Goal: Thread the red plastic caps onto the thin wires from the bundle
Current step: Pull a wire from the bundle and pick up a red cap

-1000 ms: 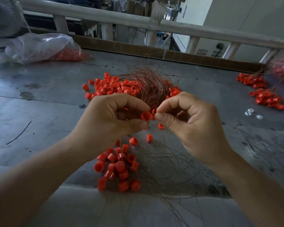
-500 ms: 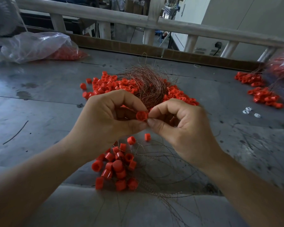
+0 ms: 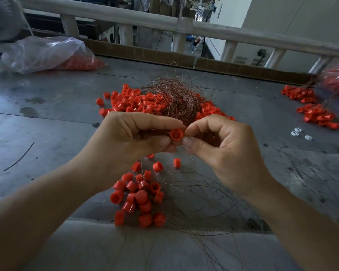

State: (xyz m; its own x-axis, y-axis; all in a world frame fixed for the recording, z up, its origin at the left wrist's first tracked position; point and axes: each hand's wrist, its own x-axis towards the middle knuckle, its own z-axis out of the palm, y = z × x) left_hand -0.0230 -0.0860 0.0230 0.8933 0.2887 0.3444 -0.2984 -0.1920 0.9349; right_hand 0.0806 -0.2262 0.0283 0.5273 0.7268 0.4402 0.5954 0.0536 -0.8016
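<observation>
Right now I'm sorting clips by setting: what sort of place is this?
Probably a small workshop's assembly bench: heaps of red caps beside a wire bundle on a worn metal table, plus a plastic bag of more.

A single wide-angle camera sits on the person's head and looks forward and down across the grey table (image 3: pixel 47 133). It is close: the left hand (image 3: pixel 129 137) and right hand (image 3: pixel 219 145) meet near the centre of the view, and the far railing (image 3: pixel 145 18) crosses the top.
</observation>
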